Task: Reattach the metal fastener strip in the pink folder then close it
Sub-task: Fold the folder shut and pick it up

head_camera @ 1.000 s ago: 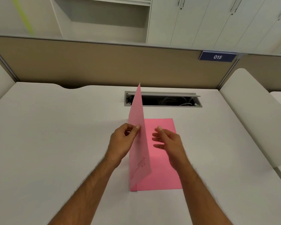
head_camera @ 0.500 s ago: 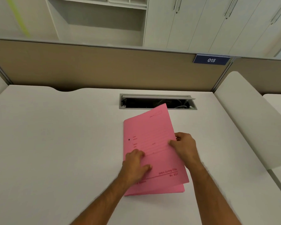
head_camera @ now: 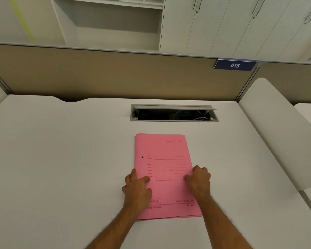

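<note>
The pink folder lies closed and flat on the white desk, printed cover up, with a small dark hole near its left edge. My left hand rests palm down on the folder's lower left part, fingers spread over the spine side. My right hand presses on the folder's right edge, fingers curled at the edge. The metal fastener strip is hidden inside the folder.
An open cable hatch is set into the desk just beyond the folder. A tan partition with a blue "015" plate closes the far side. A white divider rises on the right.
The front cover, which stood upright a second ago, has swung down to the right and now lies flat. Both hands have come down onto the closed folder.
</note>
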`<control>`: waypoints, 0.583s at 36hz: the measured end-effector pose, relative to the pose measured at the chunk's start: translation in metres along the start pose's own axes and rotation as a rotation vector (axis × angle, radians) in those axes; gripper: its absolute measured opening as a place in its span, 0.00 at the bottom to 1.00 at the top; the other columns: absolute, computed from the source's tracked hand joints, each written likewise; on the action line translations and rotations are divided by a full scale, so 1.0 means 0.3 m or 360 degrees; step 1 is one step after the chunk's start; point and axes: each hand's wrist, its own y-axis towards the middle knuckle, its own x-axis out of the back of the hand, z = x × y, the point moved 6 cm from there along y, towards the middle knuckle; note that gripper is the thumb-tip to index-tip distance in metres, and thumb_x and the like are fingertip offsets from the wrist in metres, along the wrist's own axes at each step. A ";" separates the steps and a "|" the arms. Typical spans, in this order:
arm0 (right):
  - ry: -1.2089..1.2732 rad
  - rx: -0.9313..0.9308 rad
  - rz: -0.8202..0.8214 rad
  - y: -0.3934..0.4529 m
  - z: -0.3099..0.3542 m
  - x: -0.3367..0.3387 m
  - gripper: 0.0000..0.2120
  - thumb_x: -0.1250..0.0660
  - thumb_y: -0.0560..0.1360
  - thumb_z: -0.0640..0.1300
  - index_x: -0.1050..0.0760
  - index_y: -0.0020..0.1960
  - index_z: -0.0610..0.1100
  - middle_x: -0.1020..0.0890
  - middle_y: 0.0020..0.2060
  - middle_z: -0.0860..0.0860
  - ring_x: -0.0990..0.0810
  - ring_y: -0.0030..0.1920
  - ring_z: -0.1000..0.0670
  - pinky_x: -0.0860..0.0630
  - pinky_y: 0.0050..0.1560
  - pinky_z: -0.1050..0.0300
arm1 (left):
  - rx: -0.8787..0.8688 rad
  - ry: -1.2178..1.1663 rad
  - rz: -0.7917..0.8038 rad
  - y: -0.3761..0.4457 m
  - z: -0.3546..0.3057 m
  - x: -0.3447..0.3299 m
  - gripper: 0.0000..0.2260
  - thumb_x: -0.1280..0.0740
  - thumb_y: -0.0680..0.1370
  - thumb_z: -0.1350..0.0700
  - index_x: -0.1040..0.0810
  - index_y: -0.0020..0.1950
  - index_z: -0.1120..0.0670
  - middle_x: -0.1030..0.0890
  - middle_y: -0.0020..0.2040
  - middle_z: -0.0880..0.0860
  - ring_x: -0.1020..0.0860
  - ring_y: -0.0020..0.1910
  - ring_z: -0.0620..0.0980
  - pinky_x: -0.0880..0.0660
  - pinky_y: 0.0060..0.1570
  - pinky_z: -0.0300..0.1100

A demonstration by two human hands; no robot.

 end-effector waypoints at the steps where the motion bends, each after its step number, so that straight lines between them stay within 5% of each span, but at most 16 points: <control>1: -0.0020 -0.0004 -0.0016 -0.003 -0.001 -0.003 0.15 0.32 0.77 0.46 0.26 0.61 0.39 0.24 0.58 0.42 0.27 0.60 0.42 0.23 0.58 0.47 | 0.0064 -0.0063 -0.0025 0.001 0.008 0.008 0.20 0.33 0.78 0.52 0.26 0.71 0.46 0.41 0.78 0.55 0.40 0.74 0.57 0.36 0.72 0.54; 10: -0.0058 -0.0013 -0.0043 -0.006 0.012 0.002 0.15 0.31 0.77 0.46 0.24 0.59 0.39 0.22 0.57 0.42 0.22 0.57 0.42 0.21 0.57 0.48 | 0.0476 -0.0833 -0.0031 0.036 0.024 0.052 0.31 0.26 0.72 0.59 0.39 0.69 0.54 0.27 0.61 0.59 0.23 0.57 0.60 0.20 0.51 0.52; 13: -0.0039 -0.0029 -0.0050 -0.002 0.014 0.004 0.15 0.30 0.77 0.46 0.24 0.59 0.39 0.22 0.56 0.42 0.22 0.57 0.42 0.21 0.57 0.47 | 0.0546 -0.1194 0.0028 0.039 0.037 0.040 0.23 0.28 0.73 0.63 0.37 0.61 0.55 0.21 0.53 0.54 0.19 0.44 0.53 0.22 0.31 0.42; 21: 0.0038 -0.0073 -0.0048 0.000 0.019 -0.001 0.20 0.28 0.75 0.49 0.26 0.61 0.38 0.23 0.57 0.42 0.25 0.59 0.42 0.23 0.59 0.46 | 0.0547 -0.1558 0.0015 0.033 0.062 0.027 0.13 0.35 0.75 0.68 0.27 0.52 0.51 0.18 0.50 0.53 0.17 0.45 0.54 0.20 0.36 0.45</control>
